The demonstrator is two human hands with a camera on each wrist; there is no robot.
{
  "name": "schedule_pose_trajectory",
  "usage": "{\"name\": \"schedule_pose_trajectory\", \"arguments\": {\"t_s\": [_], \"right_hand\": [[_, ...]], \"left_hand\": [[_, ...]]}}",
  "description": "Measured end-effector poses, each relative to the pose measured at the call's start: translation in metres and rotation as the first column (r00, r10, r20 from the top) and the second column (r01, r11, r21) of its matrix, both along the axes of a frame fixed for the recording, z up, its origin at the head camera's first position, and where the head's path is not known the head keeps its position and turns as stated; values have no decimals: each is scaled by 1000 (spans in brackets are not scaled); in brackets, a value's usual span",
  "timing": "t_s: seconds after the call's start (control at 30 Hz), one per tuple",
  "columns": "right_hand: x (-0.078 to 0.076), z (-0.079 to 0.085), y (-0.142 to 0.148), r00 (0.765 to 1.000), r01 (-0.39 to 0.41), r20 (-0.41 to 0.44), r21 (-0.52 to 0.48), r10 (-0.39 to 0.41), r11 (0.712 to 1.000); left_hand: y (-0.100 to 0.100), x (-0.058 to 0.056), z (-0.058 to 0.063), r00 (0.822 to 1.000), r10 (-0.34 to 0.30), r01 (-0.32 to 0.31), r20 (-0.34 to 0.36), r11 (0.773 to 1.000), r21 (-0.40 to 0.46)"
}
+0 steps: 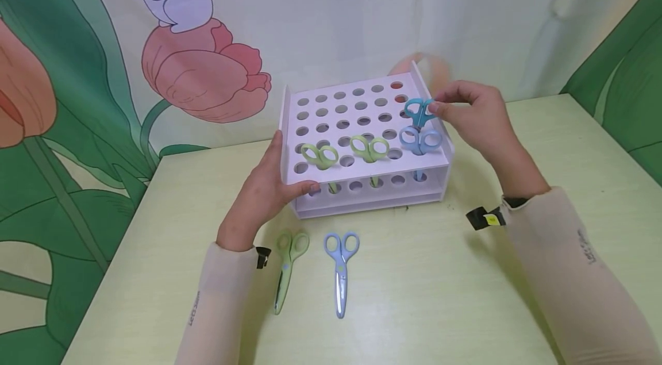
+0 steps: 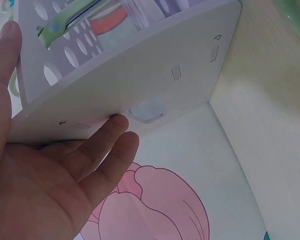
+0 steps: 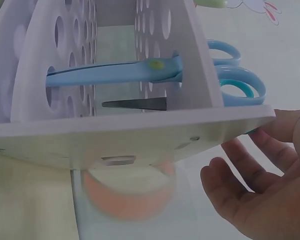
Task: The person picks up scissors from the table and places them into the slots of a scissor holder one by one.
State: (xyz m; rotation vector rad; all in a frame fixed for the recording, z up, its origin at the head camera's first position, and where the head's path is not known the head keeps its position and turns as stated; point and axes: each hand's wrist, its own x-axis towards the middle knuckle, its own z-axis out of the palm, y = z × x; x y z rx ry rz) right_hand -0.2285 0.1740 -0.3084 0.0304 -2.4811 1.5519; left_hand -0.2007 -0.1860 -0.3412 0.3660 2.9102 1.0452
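A white rack (image 1: 362,173) with rows of round holes stands on the table. My left hand (image 1: 253,198) holds its left end, thumb at the front edge and fingers along the side panel (image 2: 155,85). At the right end, my right hand (image 1: 478,118) pinches one handle ring of the teal scissors (image 1: 419,118). Their blade (image 3: 135,104) pokes through the top board, short of the lower one. Just in front, light blue scissors (image 3: 115,73) sit upright through both boards. Two green-handled scissors (image 1: 370,154) stand in the front part of the rack.
On the table before the rack lie green scissors (image 1: 285,267) and light blue scissors (image 1: 340,267), handles towards the rack. Behind it hangs a curtain (image 1: 331,14) printed with flowers and a rabbit. The pale table (image 1: 414,296) extends on both sides.
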Motion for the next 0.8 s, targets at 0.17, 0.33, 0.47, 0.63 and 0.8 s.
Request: {"name": "schedule_pose_trajectory", "arguments": {"t_s": [0.17,0.33,0.47,0.63,0.8], "right_hand": [[-2,-4,1,999,-21,37,-9,21,1000],[-3,-7,1,998,-21,62,-6,21,1000],[-5,-11,0,999,-19,43,-21,20,1000],[-9,-16,-2,999,-24,21,-72,25,997],[-12,-20,-3,999,-26,41,-69,29,997]], "left_hand": [[0,0,0,1000,-8,8,-8,1000,17],[0,1,1,1000,-12,13,-10,1000,27],[0,1,1,1000,-7,7,1,1000,24],[0,1,1,1000,-2,1,8,1000,25],[0,1,2,1000,-3,2,5,1000,24]]}}
